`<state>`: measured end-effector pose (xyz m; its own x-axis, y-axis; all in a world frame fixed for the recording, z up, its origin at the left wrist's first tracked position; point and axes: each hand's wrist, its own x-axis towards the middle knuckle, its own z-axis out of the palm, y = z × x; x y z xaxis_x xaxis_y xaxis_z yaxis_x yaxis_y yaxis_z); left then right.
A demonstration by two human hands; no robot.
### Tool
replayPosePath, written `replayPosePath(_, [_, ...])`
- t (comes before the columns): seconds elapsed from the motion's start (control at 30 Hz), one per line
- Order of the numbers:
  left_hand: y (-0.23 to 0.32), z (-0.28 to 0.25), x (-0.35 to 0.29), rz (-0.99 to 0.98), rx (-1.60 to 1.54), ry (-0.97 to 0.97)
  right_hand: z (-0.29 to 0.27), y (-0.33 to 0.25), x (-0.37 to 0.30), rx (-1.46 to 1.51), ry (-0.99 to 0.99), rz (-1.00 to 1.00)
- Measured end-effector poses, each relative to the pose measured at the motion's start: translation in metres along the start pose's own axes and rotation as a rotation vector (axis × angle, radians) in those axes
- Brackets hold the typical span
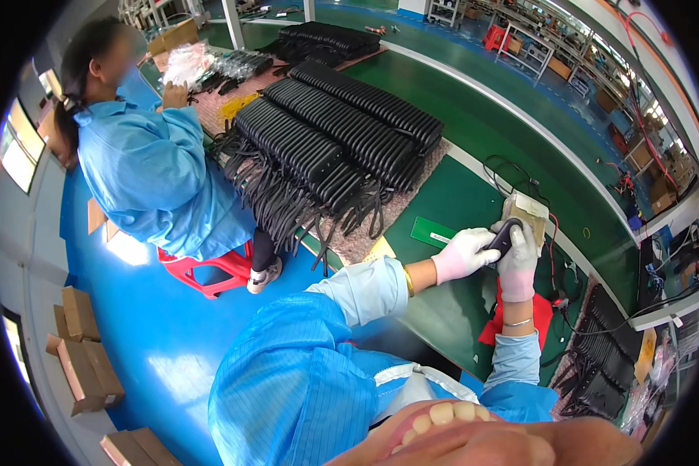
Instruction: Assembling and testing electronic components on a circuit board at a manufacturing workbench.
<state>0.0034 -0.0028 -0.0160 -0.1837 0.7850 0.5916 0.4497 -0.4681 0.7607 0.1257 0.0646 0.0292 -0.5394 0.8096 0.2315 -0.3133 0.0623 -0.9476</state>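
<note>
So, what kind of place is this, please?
Most likely a factory assembly line. Rows of identical black parts lie stacked on a long green workbench. A co-worker in a blue smock sits nearby, and both gloved hands, left and right, hold a black part.

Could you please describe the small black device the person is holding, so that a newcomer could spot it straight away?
Start at the long green workbench and follow it to the pale boxy fixture with wires. Just in front of it, the left hand and right hand, both in white gloves, meet on the black device. Unlike the stacked black units further along, it is single and held.
</note>
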Motion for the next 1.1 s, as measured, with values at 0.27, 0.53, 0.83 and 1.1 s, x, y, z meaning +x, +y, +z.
replayPosePath(0.27, [0.005,-0.004,-0.003,-0.049,-0.049,-0.065,0.001,0.001,-0.006,0.044,0.037,0.023])
replayPosePath(0.53, [-0.004,-0.010,0.001,-0.025,0.097,-0.087,0.005,0.006,0.004,0.021,0.062,0.003])
replayPosePath(0.83, [0.005,0.003,0.007,-0.156,-0.015,-0.107,-0.005,-0.002,0.003,0.001,0.065,-0.015])
replayPosePath(1.1, [-0.001,-0.007,0.000,-0.098,0.031,-0.096,0.006,0.003,0.003,0.039,0.053,-0.008])
